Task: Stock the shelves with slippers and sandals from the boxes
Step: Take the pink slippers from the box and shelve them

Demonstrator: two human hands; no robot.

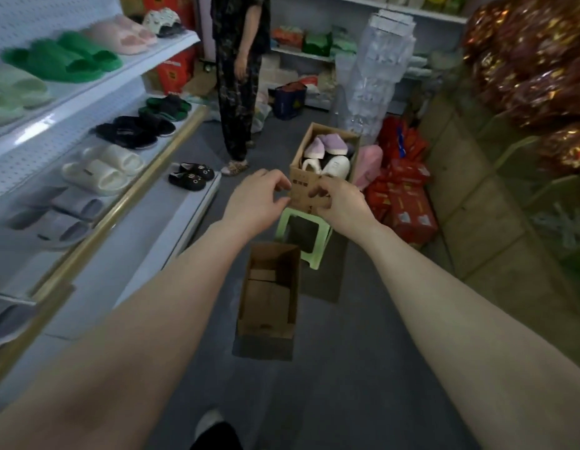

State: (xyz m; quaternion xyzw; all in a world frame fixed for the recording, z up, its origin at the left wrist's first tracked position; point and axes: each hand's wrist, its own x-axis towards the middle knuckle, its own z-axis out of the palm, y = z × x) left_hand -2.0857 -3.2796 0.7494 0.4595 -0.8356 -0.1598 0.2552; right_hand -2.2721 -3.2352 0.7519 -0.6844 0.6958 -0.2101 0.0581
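Both forearms point(145, 323) stretch forward over an empty box point(269, 290) that stands open on the floor and holds only a few loose pieces of cardboard. Just beyond it, a full box point(309, 193) sits on a small green stool point(309, 254). The left hand point(259, 194) has its fingers and thumb curled onto the box's near left corner, and the right hand point(339, 199) is curled around the near right corner, so both seem to be gripping the cardboard. Inside lie purple slippers point(327, 146) towards the back and white slippers point(335, 165) nearer the front, with darker pairs half hidden between them. The shelves point(126, 177) to the left already carry green, pink, black, white and grey pairs, with bare room left on the lowest level. The stool looks narrow for the box, so a sharp pull or an uneven lift could tip it and spill the slippers. The thin wall may also buckle under a pinch grip. The empty box lies right in the walking path and could catch a foot, and a person point(239, 76) stands close in the aisle.
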